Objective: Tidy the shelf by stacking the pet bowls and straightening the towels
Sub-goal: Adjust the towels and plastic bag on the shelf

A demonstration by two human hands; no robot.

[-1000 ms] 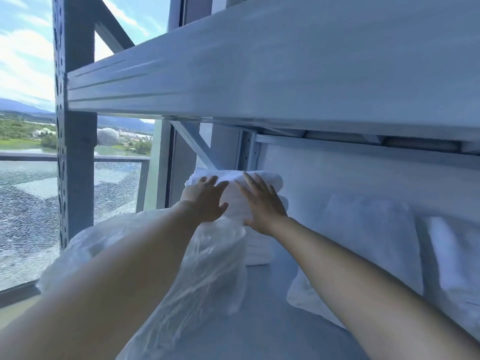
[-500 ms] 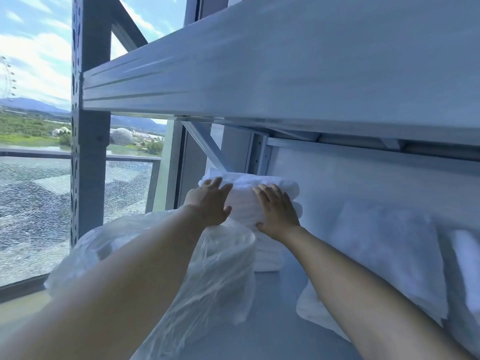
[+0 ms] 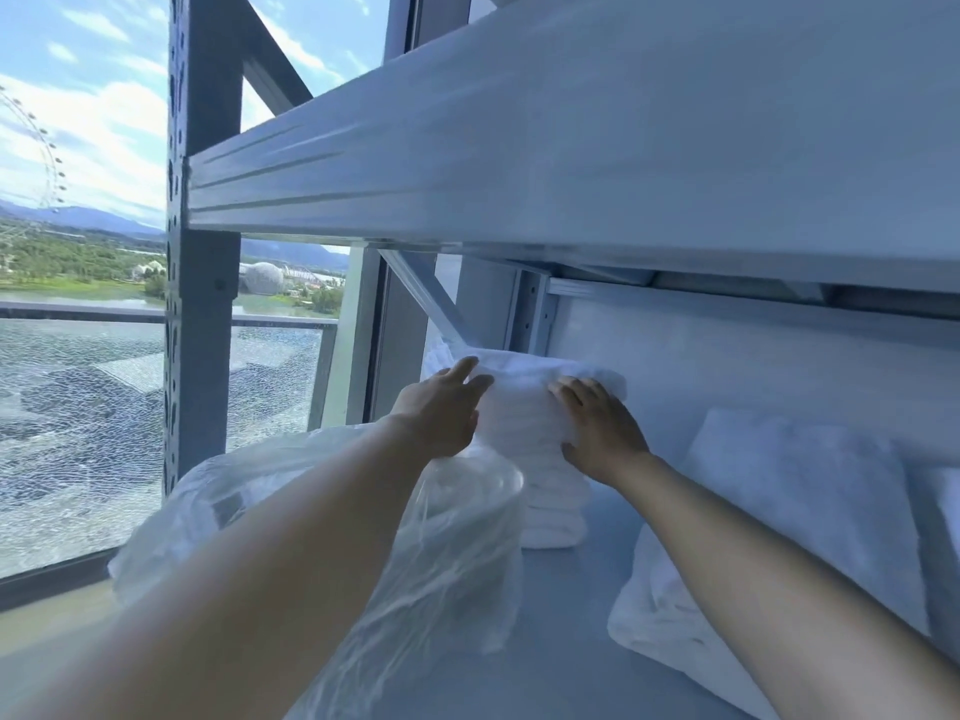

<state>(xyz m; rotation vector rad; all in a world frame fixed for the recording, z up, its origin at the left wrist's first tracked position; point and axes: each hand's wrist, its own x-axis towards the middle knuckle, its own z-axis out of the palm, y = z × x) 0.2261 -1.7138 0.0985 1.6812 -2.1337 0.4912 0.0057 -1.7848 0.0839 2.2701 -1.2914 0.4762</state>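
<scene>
A stack of folded white towels [image 3: 540,433] stands at the back left of the grey shelf board [image 3: 571,605]. My left hand [image 3: 441,413] lies against the stack's left side with fingers straight, fingertips on the top towel. On the stack's right side my right hand [image 3: 597,428] presses flat, fingers pointing up and thumb low. The lower towels show beneath my hands. No pet bowls are in sight.
A clear plastic bag [image 3: 415,537] with white contents sits front left under my left arm. White pillows [image 3: 789,517] lean at the right. The shelf beam above [image 3: 571,148] hangs low. The grey upright post [image 3: 202,304] and a window stand at the left.
Both hands stayed on the towel stack and spread apart to its two sides. The view has shifted so the shelf sits further right in the frame.
</scene>
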